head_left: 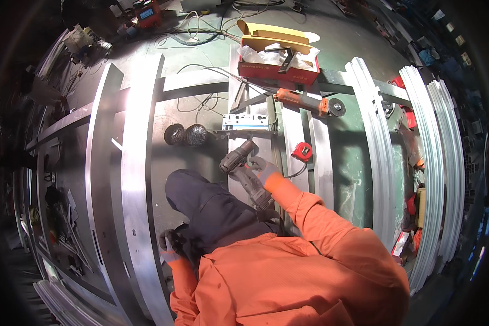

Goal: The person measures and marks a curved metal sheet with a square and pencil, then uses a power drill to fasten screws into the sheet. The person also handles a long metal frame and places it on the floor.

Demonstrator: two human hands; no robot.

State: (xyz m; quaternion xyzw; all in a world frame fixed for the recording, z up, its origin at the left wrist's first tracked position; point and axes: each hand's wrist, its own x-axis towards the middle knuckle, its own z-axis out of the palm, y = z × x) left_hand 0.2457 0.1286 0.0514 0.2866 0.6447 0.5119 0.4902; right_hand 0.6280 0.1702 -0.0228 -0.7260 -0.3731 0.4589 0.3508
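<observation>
Orange jacket (288, 271) nearest the camera; right hand (263, 169) at a drill (236, 160).
Drill lies over the middle beam (235, 144), just left of the right hand's fingers, its chuck near the lower edge of a white plate (248, 123). Those gloved fingers are bent, touching the handle's top; whether they close round it is unclear. Left hand (171, 244), fingers bent, sits beside the left beam's (138, 190) right edge; its hold cannot be seen.

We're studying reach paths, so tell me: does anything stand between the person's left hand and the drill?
Yes. The person's bent leg, in dark trousers, lies across the direct line from the left hand to the drill.
</observation>
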